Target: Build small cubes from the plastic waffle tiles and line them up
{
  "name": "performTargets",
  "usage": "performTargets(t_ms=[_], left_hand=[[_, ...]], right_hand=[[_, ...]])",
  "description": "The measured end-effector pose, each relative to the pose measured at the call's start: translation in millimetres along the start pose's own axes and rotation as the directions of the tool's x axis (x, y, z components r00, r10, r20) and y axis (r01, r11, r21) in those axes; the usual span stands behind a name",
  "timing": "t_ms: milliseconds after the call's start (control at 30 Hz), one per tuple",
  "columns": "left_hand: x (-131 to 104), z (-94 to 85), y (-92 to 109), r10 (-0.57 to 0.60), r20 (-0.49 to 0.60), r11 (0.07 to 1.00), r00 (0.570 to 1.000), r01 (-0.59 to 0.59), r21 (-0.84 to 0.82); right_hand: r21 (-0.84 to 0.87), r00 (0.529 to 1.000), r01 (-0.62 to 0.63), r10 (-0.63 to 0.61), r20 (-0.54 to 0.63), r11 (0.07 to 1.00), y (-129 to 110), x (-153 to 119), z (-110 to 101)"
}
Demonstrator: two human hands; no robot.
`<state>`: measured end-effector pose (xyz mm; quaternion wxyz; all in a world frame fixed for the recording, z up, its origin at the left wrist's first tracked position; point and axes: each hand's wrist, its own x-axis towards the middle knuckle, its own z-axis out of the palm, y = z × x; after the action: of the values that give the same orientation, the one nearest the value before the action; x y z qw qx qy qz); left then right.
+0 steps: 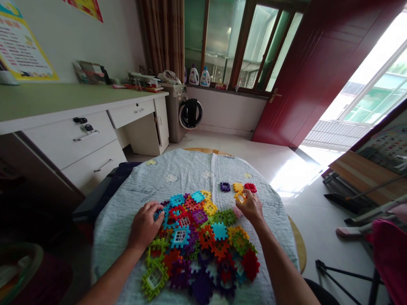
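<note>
A heap of colourful square interlocking plastic building tiles point(200, 237) with toothed edges covers the near middle of the round table. My right hand point(252, 209) pinches a yellow interlocking tile point(240, 197) beyond the heap's right side. Just past it lie a solid yellow tile point(238, 187), a red tile point(250, 187) and a dark purple tile point(225, 187). At the heap's left edge, my left hand point(146, 225) has its fingers curled around a blue tile point(157, 214), partly hidden by the hand.
A pale blue quilted cloth point(124, 220) covers the round table. To the left stands a white desk point(79, 131) with drawers; behind it is a washing machine point(178, 110) with its door ajar. A red door point(295, 76) and a folding stand point(346, 275) are at right.
</note>
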<state>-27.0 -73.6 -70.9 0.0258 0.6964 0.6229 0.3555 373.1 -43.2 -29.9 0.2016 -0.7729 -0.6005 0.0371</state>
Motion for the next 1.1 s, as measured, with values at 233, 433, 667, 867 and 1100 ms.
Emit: performTargets(t_ms=[233,433,667,867,1100], left_hand=[[-0.2,-1.0,1.7,-0.02,-0.003,1.0,1.0,0.02,-0.002],[-0.7,-0.1,0.6,-0.023,0.011,1.0,1.0,0.023,-0.01],[-0.6,0.1,-0.4,-0.019,0.019,1.0,1.0,0.019,-0.012],[-1.0,-0.8,0.8,-0.02,0.013,1.0,1.0,0.02,-0.01],[-1.2,-0.4,0.0,-0.024,0.016,1.0,1.0,0.024,-0.002]], right_hand=[[-0.16,0.998,-0.035,0.043,0.051,0.987,-18.9,14.8,0.3],[-0.24,0.994,0.016,0.01,0.109,0.971,-16.0,-5.3,4.0],[-0.108,0.872,0.391,-0.331,0.36,0.914,-4.3,16.5,-18.7],[-0.109,0.783,0.499,-0.394,0.481,0.86,-10.1,24.7,-13.1],[-0.12,0.756,0.551,-0.433,0.491,0.826,-10.1,26.1,-13.0]])
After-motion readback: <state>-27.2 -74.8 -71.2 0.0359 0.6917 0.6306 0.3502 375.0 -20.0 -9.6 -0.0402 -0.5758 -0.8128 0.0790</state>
